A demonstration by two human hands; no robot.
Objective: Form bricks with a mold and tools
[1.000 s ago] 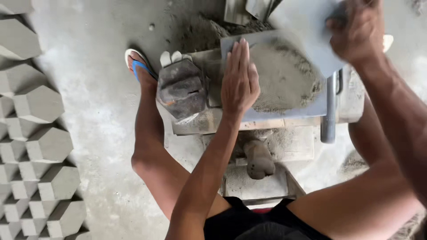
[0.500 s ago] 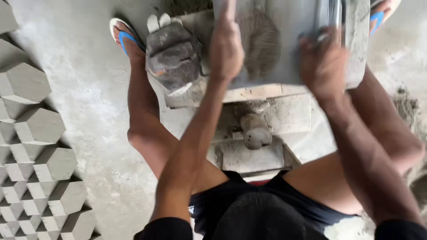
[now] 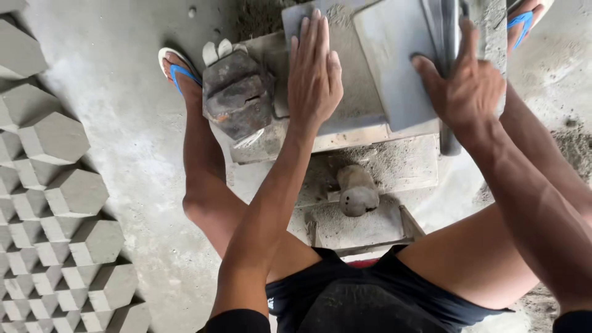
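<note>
The left hand (image 3: 314, 71) lies flat, palm down and fingers stretched out together, on the grey, mortar-dusted top of a block mould (image 3: 345, 117) that sits on a low stand between the person's knees. The right hand (image 3: 465, 86) is closed on the near edge of a flat grey plate (image 3: 391, 58), thumb on its face, the other fingers curled behind it where a dark metal lever (image 3: 449, 37) runs down the right side of the mould; whether those fingers also grip the lever cannot be told. The plate rests tilted across the far right part of the mould top, just beside the left hand.

Left of the left hand, touching the mould's edge, stands a heavy dark metal block (image 3: 237, 92) caked with cement, with a pale glove (image 3: 219, 50) tucked behind it. Below the mould, nearer the person, a worn wooden handle (image 3: 356, 191) sticks out over a dusty wooden frame (image 3: 364, 228). A blue-strapped sandal (image 3: 176, 68) is on the left foot, another (image 3: 524, 18) at the far right. On the concrete floor (image 3: 123, 80) at the left, rows of grey hexagonal cement blocks (image 3: 58, 185) stand packed closely together.
</note>
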